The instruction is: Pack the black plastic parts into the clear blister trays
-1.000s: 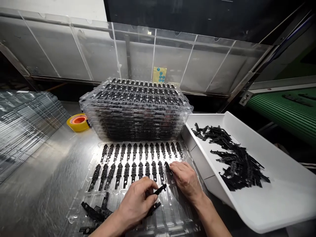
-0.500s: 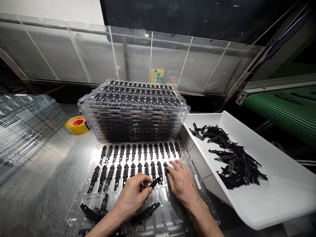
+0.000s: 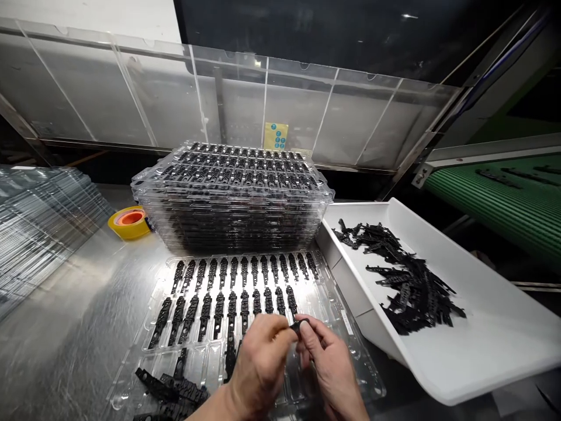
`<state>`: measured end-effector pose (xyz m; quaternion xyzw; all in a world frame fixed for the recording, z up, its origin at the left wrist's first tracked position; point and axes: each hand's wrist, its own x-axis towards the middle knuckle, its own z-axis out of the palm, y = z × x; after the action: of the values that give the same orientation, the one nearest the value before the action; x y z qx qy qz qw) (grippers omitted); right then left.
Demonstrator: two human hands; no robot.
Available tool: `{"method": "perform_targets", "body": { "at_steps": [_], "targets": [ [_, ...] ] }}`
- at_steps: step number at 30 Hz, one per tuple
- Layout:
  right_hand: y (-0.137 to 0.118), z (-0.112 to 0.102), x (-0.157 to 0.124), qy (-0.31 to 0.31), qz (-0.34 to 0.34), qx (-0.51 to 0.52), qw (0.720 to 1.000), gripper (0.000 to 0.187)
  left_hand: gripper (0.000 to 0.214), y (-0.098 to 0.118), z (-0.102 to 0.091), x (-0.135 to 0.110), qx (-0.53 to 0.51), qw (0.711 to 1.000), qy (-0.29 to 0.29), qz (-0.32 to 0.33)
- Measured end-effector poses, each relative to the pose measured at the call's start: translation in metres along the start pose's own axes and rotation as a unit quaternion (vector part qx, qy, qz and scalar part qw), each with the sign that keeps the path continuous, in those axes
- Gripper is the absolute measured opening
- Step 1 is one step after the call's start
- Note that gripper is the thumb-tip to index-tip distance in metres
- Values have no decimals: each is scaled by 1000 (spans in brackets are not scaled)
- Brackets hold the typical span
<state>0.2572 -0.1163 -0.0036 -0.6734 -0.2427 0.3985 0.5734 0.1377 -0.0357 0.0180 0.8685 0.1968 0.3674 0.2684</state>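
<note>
My left hand [image 3: 264, 354] and my right hand [image 3: 326, 359] meet over the front right of a clear plastic tray [image 3: 199, 354]. Between their fingertips is a small black plastic part [image 3: 300, 325], mostly hidden by the fingers; both hands are closed on it. Behind them, two rows of slim black parts [image 3: 205, 317] lie in the tray's slots. Several loose black parts [image 3: 170, 389] are heaped on the tray's front left, left of my left forearm. Another black part [image 3: 230, 351] lies close beside my left hand, partly covered by it.
A tall stack of filled clear trays [image 3: 236, 219] stands behind. To the right, a white bin [image 3: 495, 345] holds a pile of black parts [image 3: 416, 289]; beyond it runs a green conveyor belt [image 3: 495, 196]. Yellow tape [image 3: 130, 223] and stacked clear trays [image 3: 44, 228] are at left.
My right hand has left the end of the second row and come down to the left hand. The left hand has moved right with the black part, and both now grip it.
</note>
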Motion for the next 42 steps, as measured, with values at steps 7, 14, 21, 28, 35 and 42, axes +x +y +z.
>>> {"method": "perform_targets", "body": {
  "at_steps": [7, 14, 21, 28, 35, 42],
  "targets": [
    [-22, -36, 56, 44, -133, -267, 954, 38, 17, 6, -2, -32, 214, 954, -209, -11],
    [-4, -28, 87, 41, -234, -365, 900, 30, 14, -11, -6, -58, 289, 896, -304, -143],
    [6, -33, 82, 35, -287, -404, 868, 27, 14, -14, -15, -58, 227, 944, -202, -129],
    [8, -24, 17, 50, -163, -254, 952, 39, 21, -17, -17, -44, 131, 987, -51, -76],
    [1, -11, -20, 101, -67, -76, 990, 42, 26, -3, -1, -30, 119, 992, -39, -13],
    [-6, -46, 27, 230, -221, -324, 891, 33, 19, -31, -49, -57, 275, 943, -146, -118]
  ]
}}
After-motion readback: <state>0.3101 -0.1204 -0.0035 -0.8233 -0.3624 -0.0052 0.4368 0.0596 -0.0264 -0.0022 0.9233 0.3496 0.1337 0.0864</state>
